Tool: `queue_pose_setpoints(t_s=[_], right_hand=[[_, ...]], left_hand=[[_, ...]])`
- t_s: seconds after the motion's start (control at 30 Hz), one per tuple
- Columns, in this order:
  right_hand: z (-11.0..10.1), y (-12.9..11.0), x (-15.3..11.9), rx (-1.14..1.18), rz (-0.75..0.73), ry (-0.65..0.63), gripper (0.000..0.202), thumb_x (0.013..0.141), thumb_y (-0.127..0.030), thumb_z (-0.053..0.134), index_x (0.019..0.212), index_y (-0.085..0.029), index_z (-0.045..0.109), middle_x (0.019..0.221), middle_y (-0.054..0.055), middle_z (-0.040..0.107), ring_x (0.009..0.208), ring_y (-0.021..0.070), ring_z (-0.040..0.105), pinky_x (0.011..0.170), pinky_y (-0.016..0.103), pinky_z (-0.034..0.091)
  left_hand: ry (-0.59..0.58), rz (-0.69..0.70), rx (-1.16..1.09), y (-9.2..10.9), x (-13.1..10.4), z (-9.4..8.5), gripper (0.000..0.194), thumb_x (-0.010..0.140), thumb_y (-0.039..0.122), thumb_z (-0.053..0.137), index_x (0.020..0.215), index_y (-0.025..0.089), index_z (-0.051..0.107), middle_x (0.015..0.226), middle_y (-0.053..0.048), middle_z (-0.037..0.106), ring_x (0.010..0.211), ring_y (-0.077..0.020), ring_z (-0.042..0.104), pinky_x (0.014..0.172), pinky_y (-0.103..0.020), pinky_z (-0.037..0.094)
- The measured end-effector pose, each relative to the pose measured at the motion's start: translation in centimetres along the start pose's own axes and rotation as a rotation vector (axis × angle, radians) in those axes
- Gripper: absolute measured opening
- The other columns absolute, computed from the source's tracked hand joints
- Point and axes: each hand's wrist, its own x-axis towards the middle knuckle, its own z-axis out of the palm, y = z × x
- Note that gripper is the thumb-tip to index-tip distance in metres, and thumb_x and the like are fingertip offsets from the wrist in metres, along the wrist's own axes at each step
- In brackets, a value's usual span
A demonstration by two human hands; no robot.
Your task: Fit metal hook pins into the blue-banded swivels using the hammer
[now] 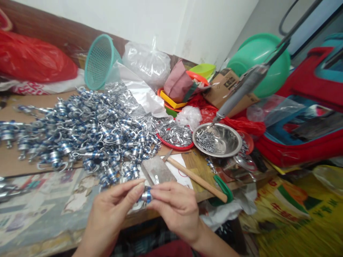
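Observation:
My left hand (118, 207) and my right hand (177, 205) meet near the table's front edge. Between their fingertips is a small blue-and-silver metal fitting (146, 195), pinched from both sides and partly covered by the fingers. Just behind them lies a grey metal block (159, 169) with a small silver strip (157, 179) on top. A wooden-handled hammer (199, 180) slants to the right of the block. To the left spreads a large heap of similar blue-and-silver fittings (88, 128), many with curved hooks or rings.
A red tray (175, 147) of small silver strips and a steel bowl (233, 142) of thin metal pins stand behind the hammer. Over the bowl hangs a grey powered driver (243, 89). A teal basket (98, 62) leans at the back; a red plastic chair (284, 153) is at right.

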Motion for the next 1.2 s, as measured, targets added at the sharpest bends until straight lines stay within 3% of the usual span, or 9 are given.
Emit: queue_pose_setpoints(t_s=[0.2, 0.3, 0.4, 0.57, 0.73, 0.83, 0.93, 1.07, 1.2], right_hand=[[0.2, -0.4, -1.4, -0.027, 0.132, -0.070, 0.019, 0.077, -0.009, 0.055, 0.089, -0.014, 0.069, 0.080, 0.008, 0.066, 0.072, 0.0136, 0.062, 0.065, 0.021, 0.050], [-0.6, 0.2, -1.2, -0.040, 0.184, -0.173, 0.020, 0.080, -0.011, 0.050, 0.090, -0.015, 0.067, 0.083, 0.007, 0.065, 0.077, 0.0142, 0.060, 0.069, 0.023, 0.049], [-1.4, 1.6, 0.1, -0.152, 0.259, -0.098, 0.018, 0.082, -0.016, 0.048, 0.087, -0.017, 0.066, 0.082, 0.005, 0.063, 0.080, 0.0150, 0.058, 0.073, 0.026, 0.046], [-1.5, 4.0, 2.1, -0.412, 0.309, -0.213, 0.034, 0.070, -0.027, 0.065, 0.102, -0.019, 0.061, 0.099, 0.007, 0.053, 0.096, 0.0211, 0.050, 0.084, 0.035, 0.041], [-2.5, 5.1, 2.4, -0.364, 0.458, -0.236, 0.033, 0.070, -0.019, 0.062, 0.102, -0.016, 0.060, 0.093, 0.007, 0.058, 0.078, 0.0160, 0.056, 0.070, 0.028, 0.046], [-3.6, 5.7, 2.7, -0.334, 0.562, -0.264, 0.018, 0.071, -0.019, 0.060, 0.088, -0.015, 0.066, 0.080, 0.005, 0.064, 0.067, 0.0147, 0.058, 0.063, 0.027, 0.046], [-4.2, 5.5, 3.2, -0.341, 0.502, -0.237, 0.011, 0.070, -0.013, 0.060, 0.076, -0.016, 0.069, 0.073, 0.003, 0.066, 0.067, 0.0152, 0.059, 0.065, 0.027, 0.045], [-3.2, 4.4, 3.3, -0.269, 0.266, -0.139, 0.020, 0.072, -0.009, 0.058, 0.087, -0.018, 0.067, 0.080, 0.003, 0.067, 0.074, 0.0144, 0.059, 0.069, 0.025, 0.046], [-1.6, 3.8, 2.7, -0.226, 0.063, -0.266, 0.022, 0.079, -0.006, 0.047, 0.083, -0.016, 0.067, 0.076, 0.004, 0.065, 0.072, 0.0125, 0.059, 0.066, 0.022, 0.046]], left_hand=[[-0.101, -0.043, -0.244, -1.4, -0.8, 0.4, 0.063, 0.059, 0.026, 0.074, 0.116, 0.030, 0.047, 0.090, 0.001, 0.068, 0.089, -0.0163, 0.062, 0.074, -0.019, 0.051], [-0.195, -0.074, -0.269, -1.7, 0.1, 0.3, 0.060, 0.064, 0.026, 0.070, 0.118, 0.027, 0.043, 0.091, 0.000, 0.067, 0.089, -0.0161, 0.062, 0.075, -0.020, 0.050], [-0.278, -0.095, -0.223, -1.7, 1.5, 0.2, 0.048, 0.068, 0.027, 0.067, 0.112, 0.022, 0.050, 0.095, -0.003, 0.067, 0.088, -0.0178, 0.061, 0.076, -0.024, 0.049], [-0.390, -0.111, -0.085, -1.5, 3.0, 0.3, 0.030, 0.068, 0.030, 0.066, 0.095, 0.017, 0.062, 0.084, -0.003, 0.070, 0.079, -0.0172, 0.063, 0.075, -0.025, 0.047], [-0.347, -0.100, -0.048, -1.5, 3.1, 0.8, 0.028, 0.069, 0.035, 0.064, 0.090, 0.017, 0.063, 0.080, -0.004, 0.070, 0.074, -0.0176, 0.063, 0.072, -0.026, 0.048], [-0.318, -0.092, -0.104, -1.7, 3.3, 1.1, 0.024, 0.069, 0.032, 0.064, 0.087, 0.017, 0.058, 0.077, -0.003, 0.067, 0.069, -0.0171, 0.063, 0.068, -0.028, 0.050], [-0.385, -0.075, -0.250, -2.0, 3.9, 1.2, 0.029, 0.068, 0.026, 0.066, 0.089, 0.022, 0.047, 0.075, 0.001, 0.065, 0.070, -0.0172, 0.062, 0.064, -0.031, 0.051], [-0.439, -0.017, -0.302, -2.3, 4.8, 1.1, 0.032, 0.069, 0.019, 0.065, 0.088, 0.024, 0.039, 0.072, 0.004, 0.063, 0.069, -0.0137, 0.060, 0.063, -0.029, 0.051], [-0.395, 0.048, -0.284, -2.4, 5.1, 1.0, 0.037, 0.065, 0.011, 0.066, 0.086, 0.023, 0.038, 0.068, 0.006, 0.061, 0.067, -0.0098, 0.058, 0.060, -0.020, 0.047]])
